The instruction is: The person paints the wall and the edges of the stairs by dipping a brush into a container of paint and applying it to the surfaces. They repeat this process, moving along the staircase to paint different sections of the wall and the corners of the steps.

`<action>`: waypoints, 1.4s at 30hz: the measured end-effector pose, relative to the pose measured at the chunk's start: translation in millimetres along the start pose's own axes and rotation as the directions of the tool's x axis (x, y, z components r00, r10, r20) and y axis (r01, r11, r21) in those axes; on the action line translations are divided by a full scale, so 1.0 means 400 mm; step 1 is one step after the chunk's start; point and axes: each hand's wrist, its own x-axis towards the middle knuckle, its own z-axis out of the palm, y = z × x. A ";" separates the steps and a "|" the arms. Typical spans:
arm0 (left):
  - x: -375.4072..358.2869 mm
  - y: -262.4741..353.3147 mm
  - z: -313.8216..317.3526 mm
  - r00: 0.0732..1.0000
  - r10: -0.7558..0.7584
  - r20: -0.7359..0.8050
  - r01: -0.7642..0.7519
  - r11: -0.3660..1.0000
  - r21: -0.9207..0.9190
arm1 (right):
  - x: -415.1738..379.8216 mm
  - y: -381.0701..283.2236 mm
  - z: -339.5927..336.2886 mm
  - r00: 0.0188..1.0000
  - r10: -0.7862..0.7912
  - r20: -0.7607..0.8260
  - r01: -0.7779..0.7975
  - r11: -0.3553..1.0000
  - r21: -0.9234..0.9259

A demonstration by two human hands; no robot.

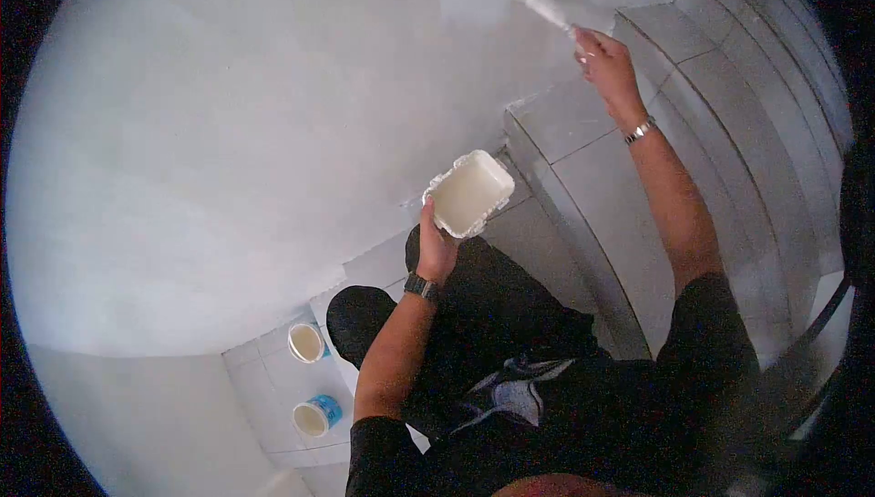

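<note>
My left hand (437, 249) is wrapped round the side of a white rectangular tub (471, 192), its rim crusted with dried paint and pale paint inside. The tub is held up over my knees, near the wall's foot. Stretched out to the upper right, my right hand (606, 68) grips a paintbrush (547, 10). White and slightly blurred, the brush overlaps the wall (228, 132) just above the stairs. A slightly different shade shows on the wall around it.
Tiled steps (583, 132) curve up along the right side. Two paint buckets, one white inside (307, 343) and one with a blue label (326, 409), stand on the floor tiles (264, 397) at lower left. My bent knee (360, 319) is close to the wall.
</note>
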 end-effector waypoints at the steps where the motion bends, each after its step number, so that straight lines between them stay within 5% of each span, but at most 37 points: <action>1: 0.000 0.002 0.004 1.000 0.002 -0.008 -0.002 1.000 -0.003 | 0.013 0.031 -0.013 0.999 -0.014 0.043 0.011 0.996 0.084; 2: -0.002 0.004 0.010 1.000 -0.005 -0.012 0.005 1.000 -0.006 | 0.009 0.054 -0.009 0.999 -0.010 0.046 0.006 0.996 0.085; 6: 0.002 0.001 -0.004 1.000 -0.019 0.009 0.019 1.000 -0.017 | -0.027 0.158 0.025 0.971 -0.206 0.120 0.236 0.896 -0.377; 11: -0.010 0.020 0.011 0.999 -0.028 0.031 0.027 0.999 0.017 | -0.071 0.378 0.020 0.948 0.198 0.249 -0.023 0.822 -0.568; 14: -0.013 0.021 0.014 0.999 -0.037 0.039 0.036 0.999 0.004 | -0.035 0.336 0.017 0.959 0.151 0.238 -0.005 0.855 -0.519; 16: -0.016 0.026 0.024 0.998 -0.036 0.051 0.037 0.999 -0.016 | 0.017 0.243 0.026 0.985 -0.035 0.168 0.092 0.934 -0.345; 19: -0.020 0.037 0.039 0.998 -0.053 0.019 0.054 0.998 -0.018 | 0.024 0.014 0.024 0.992 0.055 0.111 -0.028 0.971 -0.238; 21: -0.018 0.032 0.034 0.999 -0.027 0.026 0.028 0.999 -0.032 | 0.011 -0.053 0.033 0.983 -0.171 -0.070 0.176 0.981 0.081; 25: -0.016 0.023 0.025 0.999 -0.036 0.011 0.036 0.999 -0.007 | 0.008 0.041 0.022 0.987 -0.158 -0.039 0.152 0.981 -0.124; 29: -0.014 0.023 0.022 0.999 -0.041 0.022 0.040 0.999 0.013 | -0.022 0.324 0.031 0.977 -0.102 0.187 0.185 0.840 -0.510; 32: -0.004 0.008 0.002 1.000 -0.031 0.003 0.031 1.000 0.001 | -0.070 0.366 0.012 0.968 0.051 0.247 0.091 0.843 -0.530; 35: 0.004 -0.002 -0.011 1.000 -0.016 0.005 0.016 1.000 0.008 | -0.040 0.338 0.015 0.959 -0.058 0.276 0.207 0.809 -0.550; 37: 0.005 0.001 -0.010 1.000 -0.016 0.017 0.016 1.000 0.026 | 0.006 0.225 0.028 0.945 -0.183 0.271 0.301 0.815 -0.495; 40: -0.004 0.010 0.009 0.999 -0.033 -0.012 0.034 0.999 0.022 | 0.011 0.012 0.036 0.976 -0.119 0.183 0.188 0.883 -0.431; 42: -0.019 0.019 0.028 1.000 -0.011 -0.012 0.011 1.000 -0.021 | 0.001 -0.034 0.041 0.955 -0.296 -0.015 0.292 0.950 -0.106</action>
